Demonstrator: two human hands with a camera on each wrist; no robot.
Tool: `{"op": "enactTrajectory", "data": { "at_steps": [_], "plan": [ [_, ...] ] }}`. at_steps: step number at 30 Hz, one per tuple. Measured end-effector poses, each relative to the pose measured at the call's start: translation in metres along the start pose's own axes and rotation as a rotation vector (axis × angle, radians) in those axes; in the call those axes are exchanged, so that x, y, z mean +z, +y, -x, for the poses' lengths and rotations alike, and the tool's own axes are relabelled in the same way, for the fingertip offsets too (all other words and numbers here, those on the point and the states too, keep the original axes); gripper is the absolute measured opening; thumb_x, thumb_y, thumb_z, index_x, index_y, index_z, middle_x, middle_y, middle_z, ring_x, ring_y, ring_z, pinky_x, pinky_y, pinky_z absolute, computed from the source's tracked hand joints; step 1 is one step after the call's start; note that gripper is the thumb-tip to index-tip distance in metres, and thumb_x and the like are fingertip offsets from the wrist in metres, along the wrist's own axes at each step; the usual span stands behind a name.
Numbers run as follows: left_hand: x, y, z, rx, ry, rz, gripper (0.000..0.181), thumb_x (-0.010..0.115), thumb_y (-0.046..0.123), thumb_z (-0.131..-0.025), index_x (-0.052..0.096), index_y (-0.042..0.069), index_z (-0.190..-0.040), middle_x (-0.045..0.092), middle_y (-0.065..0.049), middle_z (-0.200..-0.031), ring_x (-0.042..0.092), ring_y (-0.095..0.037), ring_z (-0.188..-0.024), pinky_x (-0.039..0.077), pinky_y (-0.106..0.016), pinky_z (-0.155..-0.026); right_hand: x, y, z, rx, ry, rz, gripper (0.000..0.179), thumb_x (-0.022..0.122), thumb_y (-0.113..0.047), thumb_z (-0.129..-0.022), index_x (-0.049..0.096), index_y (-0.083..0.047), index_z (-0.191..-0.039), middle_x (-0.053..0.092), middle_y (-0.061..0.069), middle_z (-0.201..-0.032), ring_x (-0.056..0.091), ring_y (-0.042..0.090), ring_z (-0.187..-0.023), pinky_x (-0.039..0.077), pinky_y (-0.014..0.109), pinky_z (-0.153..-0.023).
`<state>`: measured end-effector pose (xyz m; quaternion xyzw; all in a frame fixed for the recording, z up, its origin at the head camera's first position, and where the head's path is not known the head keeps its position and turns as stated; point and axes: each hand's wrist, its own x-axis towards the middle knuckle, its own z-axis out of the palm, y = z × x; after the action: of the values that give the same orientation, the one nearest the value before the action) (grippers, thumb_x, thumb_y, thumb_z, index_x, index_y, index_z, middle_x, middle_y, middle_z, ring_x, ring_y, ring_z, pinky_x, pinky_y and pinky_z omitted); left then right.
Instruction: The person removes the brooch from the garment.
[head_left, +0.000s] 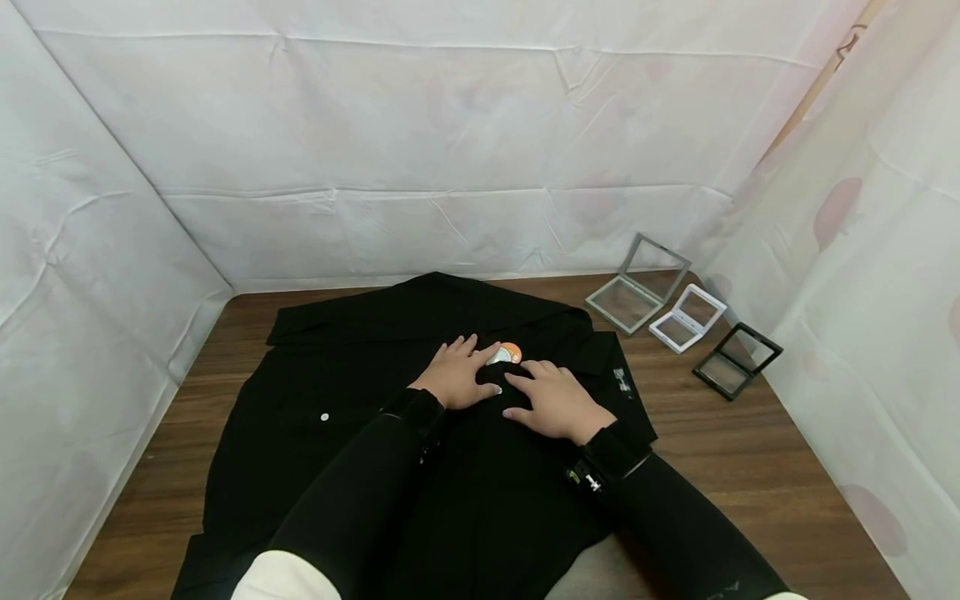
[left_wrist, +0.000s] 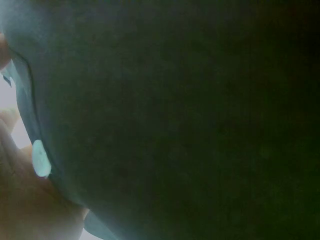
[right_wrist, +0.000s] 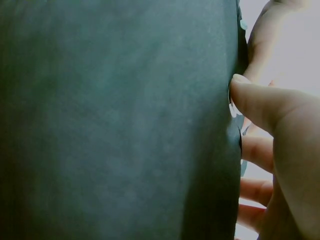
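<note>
Head view, black garment (head_left: 465, 517): spread on the bench (head_left: 720, 467), under and around both sets of fingers; the folded band beyond them has its long axis left to right.
Head view, round orange-and-white piece (head_left: 512, 352): on the garment, between the two hands' fingers; no clear long axis.
Head view, left hand (head_left: 459, 375): palm down, fingers straight and spread wide; forefinger overlaps the piece's left side. Judged the nearer hand.
Head view, right hand (head_left: 557, 402): forefinger and thumb well parted, pointing left; piece just beyond the forefinger, contact uncertain.
Head view, white button (head_left: 325, 417): one, left of the left fingers, well apart.
Head view, white print (head_left: 622, 381): one, on the garment, right of the right fingers.
Head view, hinged cases: three, on the bench to the right of the right fingers; grey-green case (head_left: 624, 304), white case (head_left: 687, 320), black case (head_left: 738, 362).
Left wrist view, cloth: dark, filling most of the frame, right of the skin; pale oval (left_wrist: 41, 158) at its edge, button or nail cannot be told.
Right wrist view, right thumb (right_wrist: 255, 97): tip at the cloth's edge, fingers below; any pinch cannot be told.
</note>
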<state>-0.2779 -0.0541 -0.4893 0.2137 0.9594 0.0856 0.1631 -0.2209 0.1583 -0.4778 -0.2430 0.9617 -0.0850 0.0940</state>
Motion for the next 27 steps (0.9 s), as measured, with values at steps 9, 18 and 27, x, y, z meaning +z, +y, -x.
{"op": "enactTrajectory", "data": {
  "at_steps": [9, 18, 27],
  "plan": [
    [-0.005, 0.003, 0.011, 0.004, 0.008, -0.006, 0.082, 0.059, 0.058, -0.101, 0.016, 0.033, -0.166, 0.012, -0.009, -0.172, 0.013, -0.036, -0.156, 0.013, -0.054, -0.125, 0.001, -0.002, -0.001, 0.005, 0.01, 0.016, 0.067, 0.06, -0.058, -0.1, 0.051, -0.02, -0.154, 0.042, 0.014, -0.159, 0.038, 0.033, -0.145, 0.033, 0.057, -0.115],
    [-0.003, 0.001, 0.016, 0.022, 0.03, 0.002, 0.08, 0.059, 0.055, -0.101, 0.022, 0.027, -0.166, 0.014, -0.011, -0.171, 0.015, -0.037, -0.156, 0.015, -0.055, -0.124, -0.002, -0.004, -0.001, 0.013, 0.004, 0.014, 0.068, 0.06, -0.059, -0.1, 0.051, -0.019, -0.155, 0.042, 0.013, -0.159, 0.038, 0.033, -0.145, 0.033, 0.056, -0.115],
    [0.001, -0.002, 0.012, 0.005, 0.015, 0.008, 0.08, 0.06, 0.058, -0.1, 0.023, 0.032, -0.166, 0.013, -0.011, -0.171, 0.012, -0.032, -0.157, 0.012, -0.054, -0.125, 0.002, -0.004, -0.003, 0.038, 0.024, 0.028, 0.077, 0.059, -0.062, -0.099, 0.041, -0.018, -0.16, 0.044, 0.013, -0.157, 0.04, 0.033, -0.143, 0.035, 0.056, -0.114]
  ]
}}
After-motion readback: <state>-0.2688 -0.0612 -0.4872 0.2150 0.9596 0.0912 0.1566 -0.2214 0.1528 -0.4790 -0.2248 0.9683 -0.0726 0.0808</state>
